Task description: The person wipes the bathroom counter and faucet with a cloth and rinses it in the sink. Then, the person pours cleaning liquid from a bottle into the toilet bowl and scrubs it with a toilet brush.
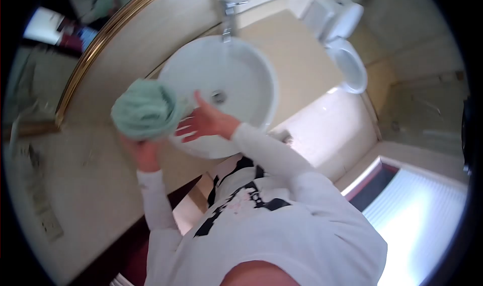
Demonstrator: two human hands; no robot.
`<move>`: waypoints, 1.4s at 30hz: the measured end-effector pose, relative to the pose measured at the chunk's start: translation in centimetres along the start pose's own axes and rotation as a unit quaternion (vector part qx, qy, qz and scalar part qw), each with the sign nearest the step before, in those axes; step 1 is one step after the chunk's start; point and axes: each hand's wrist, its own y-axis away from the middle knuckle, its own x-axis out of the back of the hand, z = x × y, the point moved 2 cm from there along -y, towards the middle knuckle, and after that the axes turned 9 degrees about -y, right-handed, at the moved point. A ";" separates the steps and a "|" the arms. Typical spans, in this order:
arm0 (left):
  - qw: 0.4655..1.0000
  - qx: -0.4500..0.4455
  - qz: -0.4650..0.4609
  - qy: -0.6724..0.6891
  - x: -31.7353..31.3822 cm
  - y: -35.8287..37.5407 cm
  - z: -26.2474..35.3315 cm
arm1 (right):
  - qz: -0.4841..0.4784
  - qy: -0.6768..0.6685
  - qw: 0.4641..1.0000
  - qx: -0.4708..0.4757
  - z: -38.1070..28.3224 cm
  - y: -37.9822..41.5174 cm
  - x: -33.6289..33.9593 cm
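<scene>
A bundled mint-green cloth, wound into a round shape, is held up beside the left rim of the white washbasin. My left hand grips it from below, with most of the fingers hidden behind the cloth. Over the basin, my right hand has its fingers spread, close to the right side of the bundle. Whether those fingertips touch the cloth is too blurred to tell. A chrome faucet stands behind the basin.
A beige countertop extends right of the basin, with a white toilet beyond it. On the left is a gold-framed mirror on the wall. Wall sockets show at lower left. A bright window blind is at lower right.
</scene>
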 end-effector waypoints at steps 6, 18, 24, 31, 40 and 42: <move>0.991 0.073 0.016 -0.107 -7.8 -0.8 -3.1 | -0.146 -0.010 0.978 0.146 -3.4 7.1 -2.9; 0.937 0.284 -0.171 -0.109 -32.2 -3.6 -29.9 | -0.024 0.099 0.874 0.475 -10.7 39.5 5.7; 0.910 0.321 -0.244 -0.097 -46.0 -3.9 -40.8 | 0.049 0.102 0.815 0.568 -16.1 54.3 8.3; 0.846 0.336 -0.407 0.071 -60.9 -7.4 -45.3 | -0.031 0.113 0.731 0.672 -22.5 66.1 3.8; 0.789 0.314 -0.504 -0.156 -59.2 -15.2 -59.0 | 0.025 0.110 0.861 0.495 -32.8 62.9 13.1; 0.742 0.269 -0.524 -0.320 -59.8 -16.0 -61.3 | 0.128 0.169 0.859 0.465 -35.3 63.7 13.3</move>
